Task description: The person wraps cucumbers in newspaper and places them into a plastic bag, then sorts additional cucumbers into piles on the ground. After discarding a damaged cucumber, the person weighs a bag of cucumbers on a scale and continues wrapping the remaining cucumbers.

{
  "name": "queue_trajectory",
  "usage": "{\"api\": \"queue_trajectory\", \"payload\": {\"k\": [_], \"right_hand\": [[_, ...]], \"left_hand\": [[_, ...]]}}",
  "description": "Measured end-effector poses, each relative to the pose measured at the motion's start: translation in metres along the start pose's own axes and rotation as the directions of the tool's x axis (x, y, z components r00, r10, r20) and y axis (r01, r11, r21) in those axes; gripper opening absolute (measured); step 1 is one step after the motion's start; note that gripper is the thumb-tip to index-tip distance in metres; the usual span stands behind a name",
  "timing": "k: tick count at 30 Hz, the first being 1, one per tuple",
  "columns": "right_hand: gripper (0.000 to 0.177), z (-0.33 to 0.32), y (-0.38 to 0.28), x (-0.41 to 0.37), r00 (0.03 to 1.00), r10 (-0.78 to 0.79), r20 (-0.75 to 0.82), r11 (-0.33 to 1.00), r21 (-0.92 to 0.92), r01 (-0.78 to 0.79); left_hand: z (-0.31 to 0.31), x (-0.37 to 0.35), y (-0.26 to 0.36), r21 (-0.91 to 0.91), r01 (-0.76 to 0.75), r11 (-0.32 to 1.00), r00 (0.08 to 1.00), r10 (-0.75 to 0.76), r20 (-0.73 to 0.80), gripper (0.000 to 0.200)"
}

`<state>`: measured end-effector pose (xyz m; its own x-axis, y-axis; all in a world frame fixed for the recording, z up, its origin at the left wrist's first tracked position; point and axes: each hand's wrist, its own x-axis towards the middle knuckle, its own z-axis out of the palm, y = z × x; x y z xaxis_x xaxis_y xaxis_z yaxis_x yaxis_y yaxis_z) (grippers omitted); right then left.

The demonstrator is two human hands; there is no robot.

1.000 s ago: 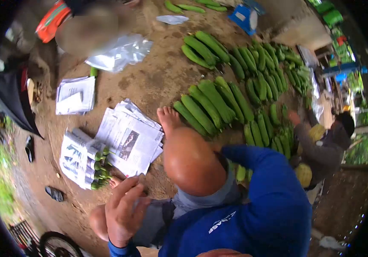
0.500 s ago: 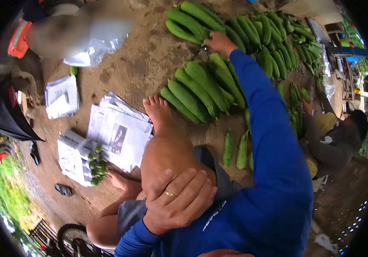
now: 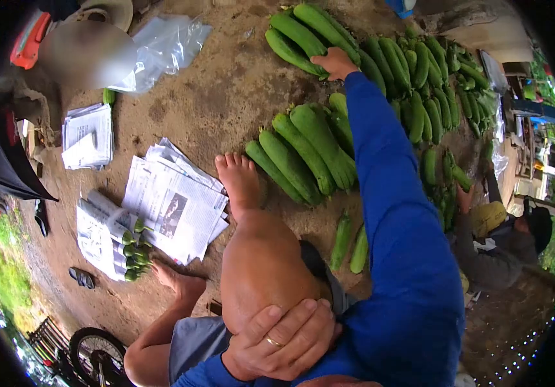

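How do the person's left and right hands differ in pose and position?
The left hand lies over the raised knee, close to the body; the right hand is stretched out at the ends of long green vegetables. The left arm is bent, the right nearly straight. Both hands are bare and come out of blue sleeves.

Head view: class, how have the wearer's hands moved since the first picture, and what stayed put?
The left hand moved rightward from mid-air onto the bent knee. The right hand reached forward to the far gourds; its grip is unclear. The newspapers and wrapped bundle stayed put.
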<state>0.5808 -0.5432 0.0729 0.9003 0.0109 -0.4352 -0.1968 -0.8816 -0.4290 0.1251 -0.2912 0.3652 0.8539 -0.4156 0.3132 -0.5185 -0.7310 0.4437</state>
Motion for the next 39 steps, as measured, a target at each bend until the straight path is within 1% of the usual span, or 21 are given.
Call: {"api": "queue_trajectory", "payload": {"k": [2,4,6,8,10,11,14,15,17,20,21,24,27,29,30,31,33,35,36,38,39], "right_hand": [[0.093,-0.018,-0.010,-0.035,0.985,0.111,0.134,0.969,0.204,-0.137],[0.101,-0.028,0.017,-0.065,0.979,0.087,0.182,0.938,0.316,-0.142],[0.099,-0.025,0.071,-0.079,0.987,0.032,0.157,0.935,0.345,-0.085],[0.099,-0.047,0.091,-0.131,0.967,0.089,0.237,0.936,0.312,-0.162],[0.098,-0.052,0.119,-0.174,0.956,0.129,0.265,0.909,0.353,-0.220],[0.098,-0.052,0.135,-0.191,0.955,0.133,0.266,0.910,0.350,-0.224],[0.097,-0.042,0.171,-0.227,0.950,0.147,0.274,0.905,0.351,-0.241],[0.097,-0.037,0.175,-0.236,0.946,0.156,0.285,0.899,0.356,-0.256],[0.096,-0.028,0.178,-0.247,0.924,0.160,0.346,0.900,0.334,-0.281],[0.096,-0.012,0.153,-0.270,0.953,0.172,0.251,0.906,0.340,-0.253],[0.096,-0.008,0.147,-0.270,0.948,0.197,0.248,0.907,0.321,-0.272],[0.097,0.001,0.160,-0.265,0.957,0.155,0.246,0.956,0.207,-0.208],[0.081,-0.033,0.138,-0.242,0.914,0.153,0.377,0.986,0.007,-0.168],[0.053,-0.047,0.135,-0.197,0.923,0.124,0.365,0.992,-0.025,-0.124],[0.049,-0.043,0.142,-0.172,0.987,-0.096,0.131,0.983,-0.142,0.114],[0.051,-0.042,0.146,-0.138,0.978,-0.196,0.064,0.963,-0.174,0.205],[0.058,-0.054,0.105,-0.106,0.980,-0.182,-0.076,0.982,-0.064,0.177],[0.076,-0.024,0.134,-0.017,0.911,-0.276,-0.306,0.949,-0.240,0.206],[0.078,-0.024,0.122,-0.008,0.926,-0.224,-0.304,0.959,-0.241,0.153],[0.084,-0.025,0.085,0.007,0.946,-0.123,-0.299,0.969,-0.243,0.049],[0.085,-0.022,0.078,0.015,0.953,-0.080,-0.291,0.967,-0.256,0.003]], "left_hand": [[-0.002,-0.001,0.000,0.000,0.006,1.000,1.000,-0.006,-0.015,0.012],[0.000,-0.003,0.001,-0.006,0.028,1.000,0.998,-0.028,-0.052,0.013],[-0.001,-0.003,0.001,0.000,0.006,1.000,0.999,-0.006,-0.042,0.014],[-0.001,-0.004,0.001,-0.011,-0.009,1.000,0.999,0.009,-0.035,0.015],[0.000,-0.004,0.003,-0.039,-0.024,0.999,0.999,0.023,-0.036,0.015],[-0.003,-0.002,0.003,-0.042,-0.026,0.999,1.000,0.026,-0.001,0.015],[-0.002,0.000,0.006,-0.036,-0.043,0.998,0.999,0.042,-0.010,0.015],[0.003,0.000,0.008,-0.034,-0.033,0.999,0.998,0.031,-0.050,0.014],[0.003,0.003,0.009,-0.025,-0.037,0.999,0.998,0.036,-0.049,0.014],[0.001,0.004,0.008,-0.016,-0.026,1.000,0.999,0.025,-0.044,0.013],[0.001,0.004,0.007,-0.015,-0.022,1.000,0.999,0.021,-0.040,0.013],[0.002,0.004,0.005,0.008,-0.034,0.999,0.998,0.035,-0.043,0.012],[-0.001,0.005,0.007,0.006,-0.044,0.999,0.999,0.044,-0.001,0.012],[0.002,0.006,0.006,0.002,-0.072,0.997,0.997,0.072,-0.017,0.012],[0.002,0.006,0.006,0.001,-0.087,0.996,0.996,0.087,-0.024,0.012],[0.003,0.007,0.006,-0.011,-0.082,0.997,0.997,0.081,-0.014,0.012],[0.004,0.008,0.008,-0.026,-0.066,0.997,0.998,0.066,0.000,0.012],[0.003,0.000,0.005,-0.006,-0.113,0.994,0.992,0.113,0.053,0.024],[0.002,-0.003,0.002,0.005,-0.133,0.991,0.988,0.132,0.078,0.031],[-0.008,0.000,-0.003,0.030,-0.181,0.983,0.969,0.173,0.174,0.031],[-0.012,0.002,-0.005,0.042,-0.204,0.978,0.956,0.190,0.222,0.032]]}}
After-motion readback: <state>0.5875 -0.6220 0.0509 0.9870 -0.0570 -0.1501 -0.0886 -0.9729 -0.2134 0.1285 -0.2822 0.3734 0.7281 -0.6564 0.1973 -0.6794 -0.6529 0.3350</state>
